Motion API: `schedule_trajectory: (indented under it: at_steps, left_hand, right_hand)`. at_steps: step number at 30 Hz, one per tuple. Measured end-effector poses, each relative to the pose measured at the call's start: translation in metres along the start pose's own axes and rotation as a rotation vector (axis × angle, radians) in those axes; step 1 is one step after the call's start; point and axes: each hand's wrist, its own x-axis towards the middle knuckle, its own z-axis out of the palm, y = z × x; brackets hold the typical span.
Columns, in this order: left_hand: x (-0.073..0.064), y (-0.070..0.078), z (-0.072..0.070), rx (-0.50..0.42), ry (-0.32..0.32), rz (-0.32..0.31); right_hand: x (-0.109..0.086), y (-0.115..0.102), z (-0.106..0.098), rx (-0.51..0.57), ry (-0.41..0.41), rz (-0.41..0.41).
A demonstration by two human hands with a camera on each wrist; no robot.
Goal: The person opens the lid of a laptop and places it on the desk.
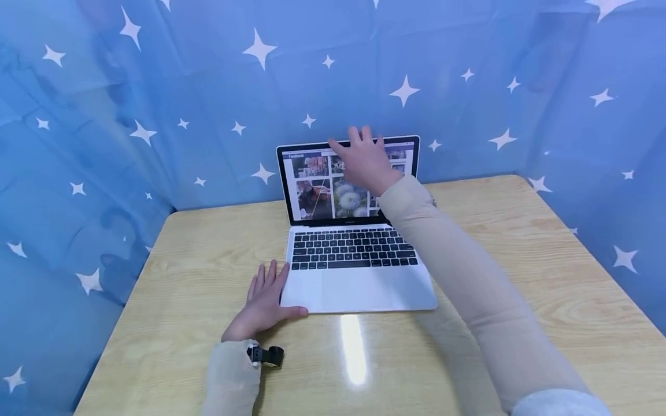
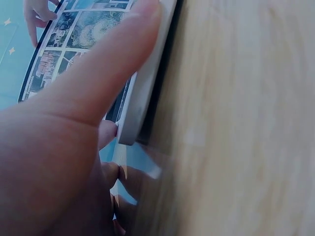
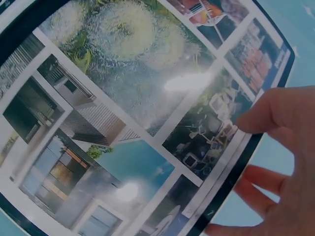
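An unfolded silver laptop [image 1: 359,292] with black keys lies on the table, its screen [image 1: 314,197] raised and showing a page of photos. My right hand [image 1: 366,162] pinches the screen's top edge. In the right wrist view its thumb [image 3: 258,117] is on the display side, while the other fingers pass behind the rim. At the base's front left corner is my left hand [image 1: 265,303], with its fingers stretched along the left side. The left wrist view shows the left thumb [image 2: 115,66] lying straight against the laptop's front edge.
The pale wooden table [image 1: 208,248] extends around the laptop. Close behind its back edge hangs a blue curtain [image 1: 333,92] with white stars. A dark band with a small black device [image 1: 267,356] is on the left wrist.
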Motion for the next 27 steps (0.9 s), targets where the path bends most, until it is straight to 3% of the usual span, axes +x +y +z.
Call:
schedule_trajectory:
  at_steps: [8,17,24,27]
  left_hand:
    - [0.005,0.001,0.003,0.014,0.001,0.009]
    - [0.012,-0.004,0.002,0.016,-0.005,0.007]
    - [0.011,-0.010,0.006,-0.008,0.003,0.018]
    - [0.011,-0.010,0.006,-0.020,0.003,0.009]
  right_hand:
    - [-0.018,0.014,0.008,0.030,0.056,-0.068]
    - [-0.029,0.022,0.007,0.228,-0.041,-0.163]
    - [-0.043,0.021,0.014,0.161,0.003,-0.248]
    - [-0.054,0.022,0.019,0.219,0.022,-0.257]
